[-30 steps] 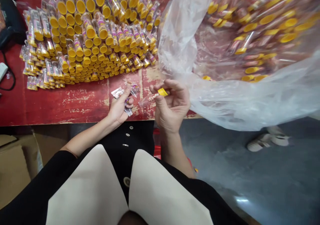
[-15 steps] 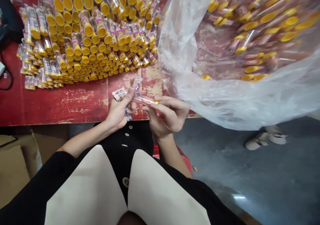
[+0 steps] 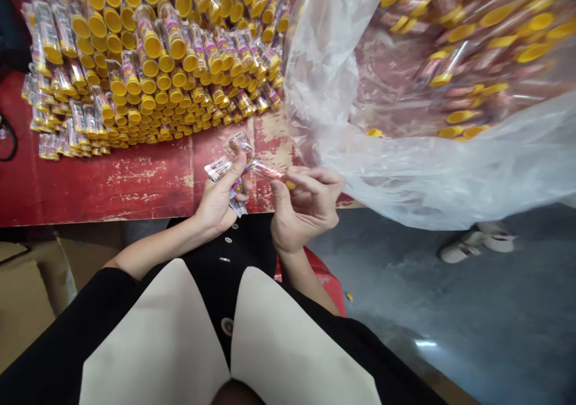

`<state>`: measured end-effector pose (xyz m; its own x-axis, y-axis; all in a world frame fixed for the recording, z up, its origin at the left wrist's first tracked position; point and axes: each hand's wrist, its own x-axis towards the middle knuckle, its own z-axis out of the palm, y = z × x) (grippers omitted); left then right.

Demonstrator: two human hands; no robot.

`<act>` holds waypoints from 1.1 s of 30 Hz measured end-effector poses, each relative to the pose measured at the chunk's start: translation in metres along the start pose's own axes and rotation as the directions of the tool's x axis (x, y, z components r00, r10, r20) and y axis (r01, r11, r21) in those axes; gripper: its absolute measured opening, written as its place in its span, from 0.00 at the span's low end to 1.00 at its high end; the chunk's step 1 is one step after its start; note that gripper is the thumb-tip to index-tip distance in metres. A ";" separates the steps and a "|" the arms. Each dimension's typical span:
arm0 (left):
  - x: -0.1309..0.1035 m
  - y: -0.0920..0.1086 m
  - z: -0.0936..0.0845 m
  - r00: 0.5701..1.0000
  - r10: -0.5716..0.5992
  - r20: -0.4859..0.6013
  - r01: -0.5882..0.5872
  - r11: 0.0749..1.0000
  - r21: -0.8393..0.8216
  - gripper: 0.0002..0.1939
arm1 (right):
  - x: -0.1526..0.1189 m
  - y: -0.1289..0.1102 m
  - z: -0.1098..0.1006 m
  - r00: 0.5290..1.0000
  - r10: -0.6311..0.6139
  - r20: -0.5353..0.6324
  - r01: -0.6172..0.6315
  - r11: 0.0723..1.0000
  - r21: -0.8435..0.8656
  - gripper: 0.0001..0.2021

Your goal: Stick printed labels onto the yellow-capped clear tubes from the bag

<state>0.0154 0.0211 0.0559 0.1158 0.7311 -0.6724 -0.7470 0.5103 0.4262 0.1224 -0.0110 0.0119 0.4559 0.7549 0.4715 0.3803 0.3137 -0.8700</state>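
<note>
head view: both hands (image 3: 265,204) meet just above the table's (image 3: 148,192) near edge.

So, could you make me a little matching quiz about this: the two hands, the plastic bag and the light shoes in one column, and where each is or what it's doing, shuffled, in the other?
Column one
1. Left hand
2. Right hand
3. Plastic bag
4. Light shoes

Column two
A. On the grey floor
B. Holding several printed wrappers
C. Gaping open, with yellow-capped tubes inside
D. Fingers at the yellow-capped end of one clear tube

Right pairs: 1-B, 2-D, 3-C, 4-A
</note>
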 end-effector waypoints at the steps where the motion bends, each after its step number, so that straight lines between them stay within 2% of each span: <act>1: 0.000 -0.001 -0.001 1.000 0.010 -0.002 -0.010 1.000 0.007 0.16 | 0.000 0.000 -0.002 0.999 -0.002 0.036 0.003 1.000 -0.012 0.14; 3: 0.002 -0.003 -0.003 0.999 0.028 -0.026 -0.028 0.999 0.022 0.17 | -0.001 0.000 -0.005 0.994 -0.061 0.091 0.069 0.994 -0.085 0.17; 6: 0.006 -0.005 -0.004 0.997 0.040 -0.060 -0.037 0.998 0.041 0.17 | -0.005 0.000 -0.006 0.980 -0.166 0.112 0.189 0.952 -0.240 0.17; 8: 0.009 -0.004 -0.006 0.998 0.038 -0.060 -0.034 0.998 0.061 0.17 | -0.006 0.000 -0.006 0.981 -0.149 0.127 0.179 0.945 -0.273 0.18; 11: 0.014 0.001 -0.007 1.000 0.013 -0.017 -0.011 0.993 0.114 0.17 | -0.007 0.000 -0.006 0.979 -0.075 0.191 0.105 0.983 -0.150 0.20; 13: 0.016 0.004 -0.008 1.000 -0.004 0.019 0.002 0.989 0.145 0.17 | -0.007 0.001 -0.005 0.977 0.000 0.213 0.002 1.000 -0.012 0.21; 15: 0.017 0.006 -0.009 0.999 -0.016 0.042 0.009 0.987 0.163 0.17 | -0.008 0.002 -0.003 0.980 0.075 0.187 -0.093 0.992 0.088 0.21; 17: 0.016 0.006 -0.008 0.999 -0.010 0.054 0.000 0.985 0.175 0.16 | -0.012 0.003 -0.001 0.983 0.120 0.141 -0.138 0.983 0.123 0.20; 21: 0.016 0.006 -0.005 0.996 0.059 0.067 -0.072 0.975 0.211 0.19 | -0.020 0.004 0.003 0.988 0.133 0.084 -0.142 0.984 0.109 0.21; 24: 0.018 0.007 -0.001 0.989 0.130 0.074 -0.145 0.958 0.246 0.22 | -0.021 0.003 0.003 0.995 0.067 0.068 -0.072 0.994 0.078 0.22; 26: 0.021 0.007 0.000 0.984 0.154 0.091 -0.171 0.958 0.231 0.22 | -0.019 0.002 0.004 0.995 0.072 0.066 -0.078 0.991 0.104 0.21; 30: 0.023 0.006 -0.001 0.981 0.127 0.143 -0.153 0.971 0.183 0.20 | -0.017 -0.003 0.011 0.977 0.188 0.102 -0.207 0.951 0.230 0.16; 32: 0.022 0.005 -0.003 0.982 0.103 0.160 -0.131 0.976 0.175 0.20 | -0.018 -0.004 0.015 0.979 0.179 0.094 -0.196 0.952 0.233 0.16; 33: 0.022 0.005 -0.003 0.982 0.094 0.163 -0.122 0.978 0.172 0.19 | -0.018 -0.004 0.016 0.987 0.140 0.074 -0.153 0.967 0.206 0.17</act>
<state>0.0118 0.0384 0.0417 0.1505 0.8396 -0.5219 -0.6319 0.4877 0.6024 0.0999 -0.0166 0.0046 0.4437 0.8322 0.3326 0.1320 0.3064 -0.9427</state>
